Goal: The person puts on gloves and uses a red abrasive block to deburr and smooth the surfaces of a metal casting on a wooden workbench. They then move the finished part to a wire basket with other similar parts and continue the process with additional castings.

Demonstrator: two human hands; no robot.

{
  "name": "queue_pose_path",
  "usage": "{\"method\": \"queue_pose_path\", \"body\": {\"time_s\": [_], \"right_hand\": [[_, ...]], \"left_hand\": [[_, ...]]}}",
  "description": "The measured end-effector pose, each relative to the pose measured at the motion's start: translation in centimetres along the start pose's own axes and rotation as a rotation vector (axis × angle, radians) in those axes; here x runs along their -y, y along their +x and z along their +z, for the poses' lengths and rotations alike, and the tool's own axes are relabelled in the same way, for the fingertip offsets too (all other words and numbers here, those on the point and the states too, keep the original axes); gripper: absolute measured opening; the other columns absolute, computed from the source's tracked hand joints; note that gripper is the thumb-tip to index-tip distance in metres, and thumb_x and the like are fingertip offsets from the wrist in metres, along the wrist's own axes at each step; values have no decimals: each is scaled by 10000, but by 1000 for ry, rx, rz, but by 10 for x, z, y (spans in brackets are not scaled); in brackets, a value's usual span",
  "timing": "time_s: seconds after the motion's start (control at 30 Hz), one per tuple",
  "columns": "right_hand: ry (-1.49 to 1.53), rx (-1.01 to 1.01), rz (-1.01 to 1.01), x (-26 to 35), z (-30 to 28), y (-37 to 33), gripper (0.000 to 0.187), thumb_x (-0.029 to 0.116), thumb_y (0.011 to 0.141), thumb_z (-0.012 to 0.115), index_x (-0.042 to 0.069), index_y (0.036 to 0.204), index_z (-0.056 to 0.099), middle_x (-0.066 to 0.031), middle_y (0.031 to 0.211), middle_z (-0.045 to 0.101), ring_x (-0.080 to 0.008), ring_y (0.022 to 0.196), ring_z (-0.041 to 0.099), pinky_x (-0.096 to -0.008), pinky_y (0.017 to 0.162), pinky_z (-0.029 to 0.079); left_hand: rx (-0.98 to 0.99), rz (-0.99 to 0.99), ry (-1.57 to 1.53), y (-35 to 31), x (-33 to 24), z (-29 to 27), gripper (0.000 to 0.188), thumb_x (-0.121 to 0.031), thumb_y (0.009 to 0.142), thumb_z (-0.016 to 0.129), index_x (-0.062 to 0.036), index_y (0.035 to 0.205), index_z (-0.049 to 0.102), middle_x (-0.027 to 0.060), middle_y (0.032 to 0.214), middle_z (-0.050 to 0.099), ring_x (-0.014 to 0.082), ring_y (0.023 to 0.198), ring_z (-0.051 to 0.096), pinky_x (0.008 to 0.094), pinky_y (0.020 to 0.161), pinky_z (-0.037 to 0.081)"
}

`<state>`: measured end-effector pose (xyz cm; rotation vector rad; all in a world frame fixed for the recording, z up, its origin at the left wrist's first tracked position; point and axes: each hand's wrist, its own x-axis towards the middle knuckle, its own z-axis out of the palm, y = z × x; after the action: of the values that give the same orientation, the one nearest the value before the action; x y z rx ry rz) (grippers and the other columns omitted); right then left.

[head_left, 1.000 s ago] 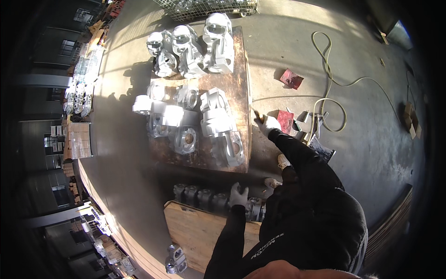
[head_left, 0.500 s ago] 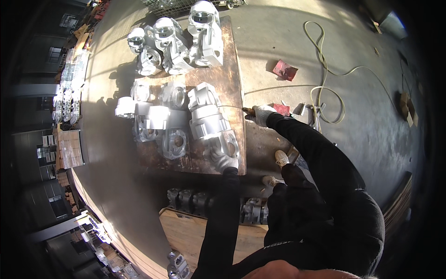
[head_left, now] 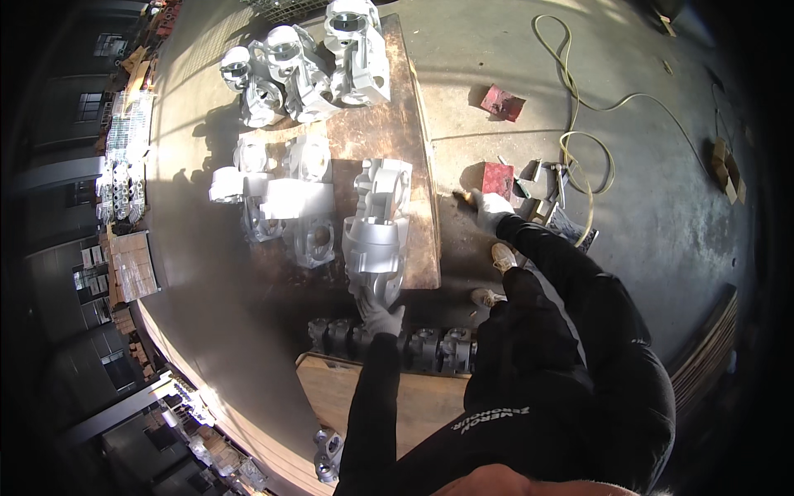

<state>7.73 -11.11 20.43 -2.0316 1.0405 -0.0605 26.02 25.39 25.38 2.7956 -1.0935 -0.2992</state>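
A silver metal casting (head_left: pixel 376 240) lies lengthwise along the right part of the worn wooden tabletop (head_left: pixel 422 264), its near end reaching the front edge. My left hand (head_left: pixel 380 318), in a pale glove, presses against that near end with fingers stretched along it and thumb apart. Off the table's right side, my gloved right hand (head_left: pixel 494 208) is closed around a thin tool (head_left: pixel 465 197); only a short brownish end shows, so its kind is unclear. It is apart from the casting. More silver castings (head_left: pixel 298 198) lie left of the one I touch.
Three larger castings (head_left: pixel 356 62) stand on the table's far end. A row of castings (head_left: pixel 426 347) sits below the near edge, beside a wooden board (head_left: pixel 331 388). On the floor are a looped hose (head_left: pixel 566 74), red pieces (head_left: pixel 503 103) and a box with tools (head_left: pixel 571 223).
The casting under my left hand has turned over and swung straighter, toward the table's near edge. My left hand has moved nearer with it. My right hand has drawn away to the right.
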Motion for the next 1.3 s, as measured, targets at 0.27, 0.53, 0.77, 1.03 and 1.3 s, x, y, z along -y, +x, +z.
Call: {"method": "queue_pose_path", "body": {"time_s": [0.27,0.53,0.77,1.03,1.3], "right_hand": [[243,-19,237,-4,32,-43,460,440,927,642,43,1158,630,-245,1101,687,-391,1033,662,-414,877,515],[189,-287,-56,-27,44,-74,343,316,944,655,48,1157,626,-204,1003,719,-365,939,705,-415,772,544],[32,-340,14,-13,14,-117,313,374,968,558,124,1157,554,-251,899,690,-418,850,686,-527,735,519],[-116,-47,18,-7,-1,-150,298,379,969,559,120,1117,554,-230,898,699,-429,871,683,-527,756,514],[-112,-145,152,-16,5,-140,327,407,956,584,117,1101,541,-213,915,703,-411,889,685,-520,772,513]], "left_hand": [[100,-494,-459,-182,2,18,960,-189,728,840,-29,1517,318,233,1483,422,376,1341,460,424,1109,402],[240,-817,-489,-309,39,27,929,-151,759,832,-31,1520,313,201,1447,478,337,1284,514,420,1032,464],[100,-828,-659,-295,55,22,833,-118,787,824,-24,1475,364,181,1450,474,295,1238,551,383,988,493],[106,-719,-706,-313,51,18,744,-213,811,794,-17,1431,432,160,1294,597,291,1146,612,412,968,498],[17,-914,-760,-406,44,26,707,-171,799,767,28,1391,436,194,1290,592,294,1167,604,386,976,490]]}}
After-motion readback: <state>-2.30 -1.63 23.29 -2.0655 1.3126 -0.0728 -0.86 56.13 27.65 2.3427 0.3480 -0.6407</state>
